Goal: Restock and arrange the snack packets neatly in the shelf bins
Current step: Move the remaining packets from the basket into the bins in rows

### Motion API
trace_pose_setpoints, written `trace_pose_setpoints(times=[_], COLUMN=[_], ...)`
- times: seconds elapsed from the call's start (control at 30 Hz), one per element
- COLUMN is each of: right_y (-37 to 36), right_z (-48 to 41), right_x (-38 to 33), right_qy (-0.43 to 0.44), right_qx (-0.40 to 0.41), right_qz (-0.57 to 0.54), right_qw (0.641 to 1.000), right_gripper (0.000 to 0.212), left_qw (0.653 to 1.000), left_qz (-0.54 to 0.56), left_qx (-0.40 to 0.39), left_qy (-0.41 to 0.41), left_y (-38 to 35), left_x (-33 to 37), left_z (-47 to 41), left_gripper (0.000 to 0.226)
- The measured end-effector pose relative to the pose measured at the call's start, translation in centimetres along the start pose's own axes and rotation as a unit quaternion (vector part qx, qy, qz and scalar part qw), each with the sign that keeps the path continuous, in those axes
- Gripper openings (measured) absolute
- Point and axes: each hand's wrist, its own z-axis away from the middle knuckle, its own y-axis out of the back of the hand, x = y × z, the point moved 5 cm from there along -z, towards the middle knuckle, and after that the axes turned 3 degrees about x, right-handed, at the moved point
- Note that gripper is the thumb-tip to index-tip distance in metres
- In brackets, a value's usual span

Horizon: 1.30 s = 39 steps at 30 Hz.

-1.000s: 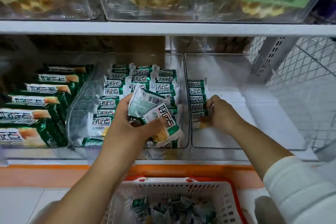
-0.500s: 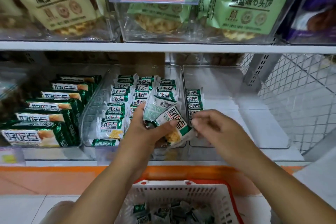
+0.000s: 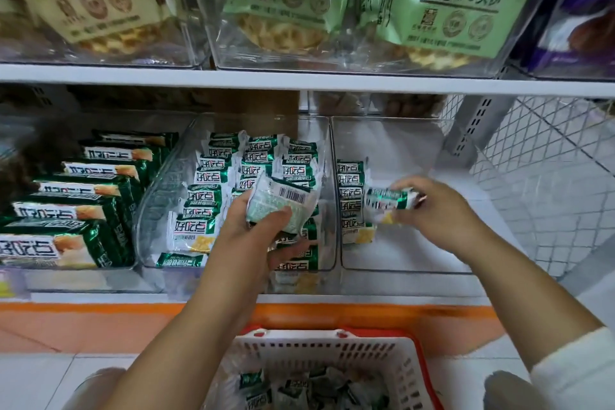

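Note:
My left hand (image 3: 253,230) grips a small stack of green-and-white snack packets (image 3: 283,203), barcode side up, in front of the middle clear bin (image 3: 159,196), which is packed with rows of the same packets. My right hand (image 3: 439,210) holds one packet (image 3: 389,199) over the right clear bin (image 3: 399,263). A short row of packets (image 3: 351,193) stands against that bin's left wall. The rest of the right bin's floor is bare.
A white and red basket (image 3: 332,363) with several loose packets sits below between my arms. The left bin holds larger green packs (image 3: 66,210). An upper shelf (image 3: 299,81) carries bagged biscuits and a price tag. A wire mesh panel (image 3: 549,183) closes the right side.
My right hand came from the row in the right bin to the stack in my left hand, took one packet and moved back over the right bin. The view tilted upward.

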Motion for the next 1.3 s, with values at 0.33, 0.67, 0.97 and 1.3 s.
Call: trace_pose_setpoints(times=[0.33,0.67,0.97,1.3], right_y=[-7.4,-8.4,-2.6,-3.6], right_z=[-3.0,-3.2,-0.9,11.5], right_x=[3.8,3.9,0.2,-6.0], right_qy=[-0.058,-0.056,-0.021,0.121], right_qx=[-0.124,-0.135,0.009,-0.08], right_qz=[0.069,0.063,0.059,-0.141], right_qw=[0.988,0.987,0.998,0.979], right_gripper=[0.047,0.052,0.05,0.055], left_qw=[0.998,0.992,0.985,0.981], left_qz=[-0.062,-0.118,-0.162,-0.17], left_qx=[-0.01,-0.033,-0.052,-0.097], left_qy=[0.014,-0.025,-0.034,-0.001], left_y=[1.6,1.4,1.0,-0.7], left_x=[-0.9,-1.0,-0.1,-1.6], left_z=[-1.9,-1.5,-0.6,1.6], left_gripper=[0.054,0.034,0.025,0.057])
